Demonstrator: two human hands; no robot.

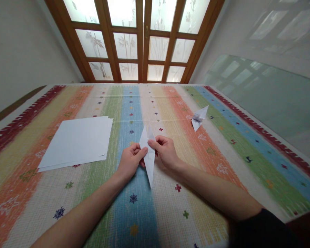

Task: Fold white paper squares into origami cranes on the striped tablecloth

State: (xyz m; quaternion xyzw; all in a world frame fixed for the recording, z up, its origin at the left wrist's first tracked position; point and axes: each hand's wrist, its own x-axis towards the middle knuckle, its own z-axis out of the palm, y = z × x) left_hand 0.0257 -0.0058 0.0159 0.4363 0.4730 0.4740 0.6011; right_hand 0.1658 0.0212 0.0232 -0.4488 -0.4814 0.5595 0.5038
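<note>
A white paper piece folded into a long narrow diamond point(149, 159) is held upright-ish above the striped tablecloth point(186, 172), its points toward and away from me. My left hand point(130, 160) pinches its left edge with thumb and fingers. My right hand point(166, 150) pinches its right edge at the middle. Both hands are closed on the paper.
A stack of white paper sheets point(79, 141) lies to the left. A finished folded white paper crane point(199, 118) rests to the right, farther back. Wooden-framed frosted glass doors point(142, 41) stand behind the table; a glass pane point(268, 93) leans at the right wall.
</note>
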